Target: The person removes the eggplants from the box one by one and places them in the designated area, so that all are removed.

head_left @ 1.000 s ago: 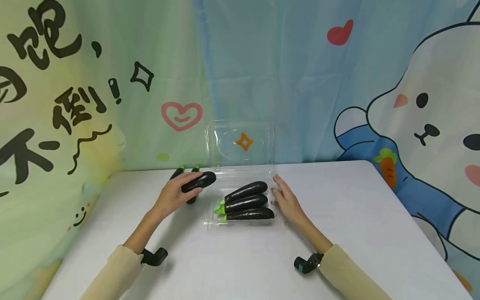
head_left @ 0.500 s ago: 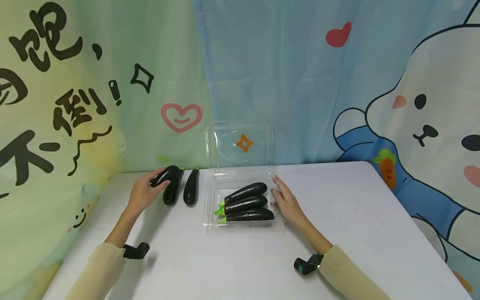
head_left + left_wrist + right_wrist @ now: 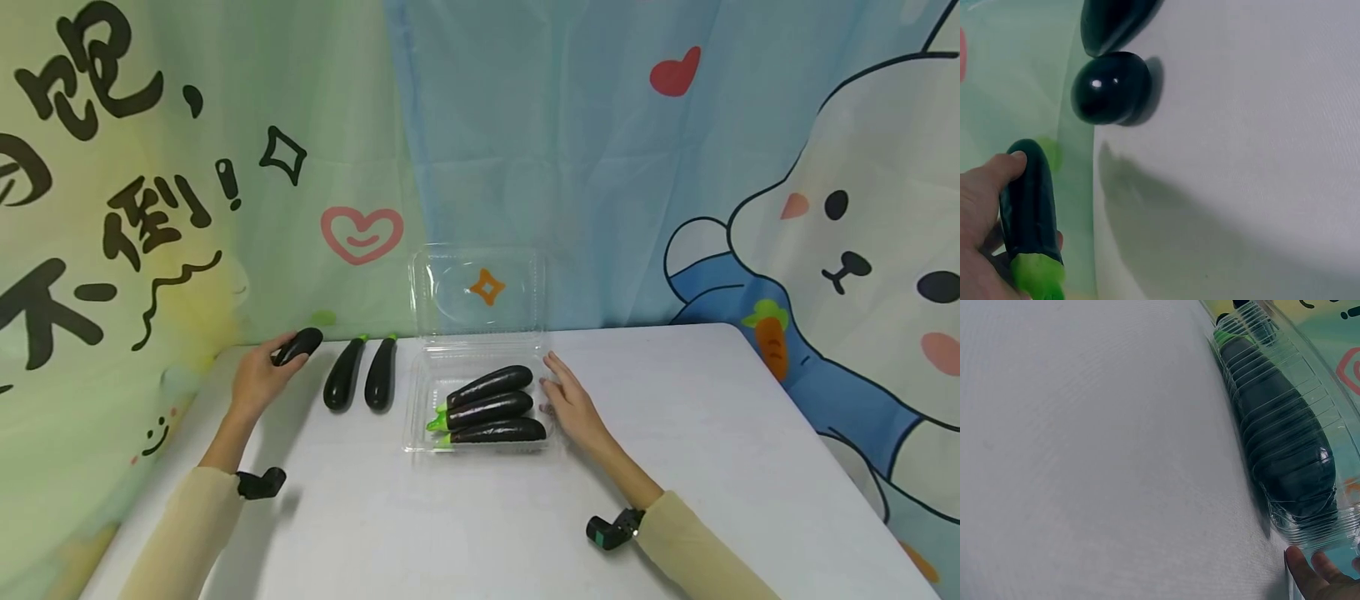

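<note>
In the head view my left hand (image 3: 258, 379) grips a dark, glossy eggplant (image 3: 298, 346) over the table's back left. The left wrist view shows the thumb along this eggplant (image 3: 1029, 200), its green cap toward the palm. To its right, two more eggplants, a nearer one (image 3: 346, 375) and a farther one (image 3: 381, 375), lie side by side. Three eggplants (image 3: 491, 408) rest stacked in a row inside a clear plastic clamshell box (image 3: 417, 417). My right hand (image 3: 577, 404) has its fingers extended at the box's right side; in the right wrist view the fingertips (image 3: 1294, 553) are right at its ribbed corner.
The box's clear lid (image 3: 450, 308) stands raised at the back, in front of a printed curtain (image 3: 600, 167). A white table (image 3: 480, 525) carries everything, its back edge close to the curtain.
My left hand has carried its eggplant leftward from beside the box, past the two loose eggplants, which now show fully. My right hand has stayed at the box.
</note>
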A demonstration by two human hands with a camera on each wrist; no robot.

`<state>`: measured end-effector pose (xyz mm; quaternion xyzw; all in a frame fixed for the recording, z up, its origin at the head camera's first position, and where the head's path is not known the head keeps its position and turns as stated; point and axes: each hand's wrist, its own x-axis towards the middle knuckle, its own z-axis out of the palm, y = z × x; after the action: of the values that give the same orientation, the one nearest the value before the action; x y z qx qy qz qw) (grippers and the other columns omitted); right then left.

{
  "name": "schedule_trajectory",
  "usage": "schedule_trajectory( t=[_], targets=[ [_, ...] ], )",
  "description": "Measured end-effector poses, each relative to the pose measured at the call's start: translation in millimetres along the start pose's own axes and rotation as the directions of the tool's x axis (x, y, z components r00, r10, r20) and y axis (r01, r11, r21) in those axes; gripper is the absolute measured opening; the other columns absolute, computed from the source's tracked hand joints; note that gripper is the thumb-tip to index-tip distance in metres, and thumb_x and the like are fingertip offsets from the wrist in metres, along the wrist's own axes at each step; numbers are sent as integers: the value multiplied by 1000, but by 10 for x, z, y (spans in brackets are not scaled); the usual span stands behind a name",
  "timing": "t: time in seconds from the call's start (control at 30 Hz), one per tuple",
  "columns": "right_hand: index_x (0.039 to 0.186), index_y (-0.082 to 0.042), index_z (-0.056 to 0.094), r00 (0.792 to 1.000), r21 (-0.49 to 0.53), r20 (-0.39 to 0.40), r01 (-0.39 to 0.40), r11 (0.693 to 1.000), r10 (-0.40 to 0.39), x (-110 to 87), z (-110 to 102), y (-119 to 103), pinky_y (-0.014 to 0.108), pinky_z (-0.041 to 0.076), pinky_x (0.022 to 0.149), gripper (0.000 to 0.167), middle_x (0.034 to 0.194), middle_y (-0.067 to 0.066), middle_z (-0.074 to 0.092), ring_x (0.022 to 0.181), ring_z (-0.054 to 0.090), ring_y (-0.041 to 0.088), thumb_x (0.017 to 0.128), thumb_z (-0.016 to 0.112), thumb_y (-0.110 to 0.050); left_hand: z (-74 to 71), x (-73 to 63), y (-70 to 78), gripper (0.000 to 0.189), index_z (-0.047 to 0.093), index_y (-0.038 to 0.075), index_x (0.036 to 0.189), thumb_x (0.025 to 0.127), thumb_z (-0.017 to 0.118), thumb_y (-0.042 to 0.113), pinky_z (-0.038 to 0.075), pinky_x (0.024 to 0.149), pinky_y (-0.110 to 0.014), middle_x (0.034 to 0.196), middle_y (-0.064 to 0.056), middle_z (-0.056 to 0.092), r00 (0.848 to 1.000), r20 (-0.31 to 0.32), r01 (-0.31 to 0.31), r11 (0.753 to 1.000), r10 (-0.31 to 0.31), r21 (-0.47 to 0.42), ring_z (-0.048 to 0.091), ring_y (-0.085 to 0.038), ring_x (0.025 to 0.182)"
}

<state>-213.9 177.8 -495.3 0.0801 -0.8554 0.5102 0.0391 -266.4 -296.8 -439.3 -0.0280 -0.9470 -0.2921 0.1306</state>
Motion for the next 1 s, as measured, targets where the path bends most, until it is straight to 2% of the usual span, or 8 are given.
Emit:
schedule_trajectory(
  t=[0.1, 0.23, 0.3, 0.47, 0.6, 0.73, 0.83, 1.0],
  targets=[
    [150, -1, 32, 1000, 6, 3, -3, 1000, 3, -2, 3, -8, 51, 22, 118, 49, 161, 16, 22, 144, 32, 35, 103, 41, -14, -13, -10, -19, 51, 53, 2, 136, 92, 66, 24, 45, 73, -41, 133, -29, 56, 1000, 9, 21, 1000, -21, -7, 60, -44, 105],
    [150, -1, 31, 1000, -6, 7, -4, 1000, 5, 1, 5, -14, 52, 23, 118, 49, 161, 17, 22, 141, 36, 37, 104, 41, -14, -31, -14, -36, 51, 49, 2, 138, 94, 63, 23, 44, 68, -38, 133, -30, 55, 999, 9, 53, 998, -53, -22, 62, -43, 98],
    [150, -1, 31, 1000, -12, 5, -6, 1000, 6, 3, 5, -14, 52, 22, 118, 49, 161, 17, 22, 144, 32, 36, 104, 41, -14, -31, -4, -45, 53, 46, 2, 140, 94, 62, 23, 43, 66, -37, 132, -30, 54, 998, 1, 58, 998, -58, -19, 61, -41, 94],
    [150, -1, 32, 1000, -11, 0, -10, 1000, 10, -2, 1, -22, 52, 20, 119, 49, 161, 16, 23, 148, 23, 34, 103, 41, -14, -23, 20, -38, 66, 31, 2, 149, 93, 61, 20, 45, 78, -55, 131, -34, 49, 996, -36, 75, 996, -77, -45, 56, -48, 101],
    [150, -1, 32, 1000, -16, 2, -6, 1000, 6, -2, 1, -14, 52, 20, 119, 49, 161, 16, 23, 148, 23, 34, 103, 41, -14, -27, 16, -6, 74, 19, 11, 155, 93, 59, 20, 43, 85, -62, 134, -36, 37, 990, -62, 124, 988, -130, -92, 50, -53, 106],
    [149, 0, 32, 1000, -28, 0, -6, 1000, 6, -2, -1, -16, 53, 20, 119, 49, 160, 17, 23, 148, 24, 35, 103, 40, -14, -24, 23, 7, 72, 20, 20, 156, 94, 57, 21, 44, 83, -62, 134, -35, 31, 979, -117, 150, 981, -164, -121, 49, -50, 100],
    [149, 0, 32, 1000, -29, -1, -4, 1000, 4, -1, -2, -21, 53, 20, 119, 49, 160, 17, 23, 147, 25, 35, 103, 40, -15, -24, 27, 10, 68, 24, 22, 154, 94, 56, 20, 45, 82, -60, 133, -33, 31, 969, -168, 154, 976, -179, -151, 49, -48, 98],
    [149, 1, 32, 1000, -35, -1, 6, 999, -6, 1, 4, -17, 53, 19, 119, 49, 160, 18, 23, 149, 21, 36, 103, 40, -14, -46, 18, 1, 67, 26, 19, 152, 92, 56, 17, 42, 91, -64, 139, -33, 36, 947, -254, 149, 968, -198, -201, 49, -53, 112]
  ],
)
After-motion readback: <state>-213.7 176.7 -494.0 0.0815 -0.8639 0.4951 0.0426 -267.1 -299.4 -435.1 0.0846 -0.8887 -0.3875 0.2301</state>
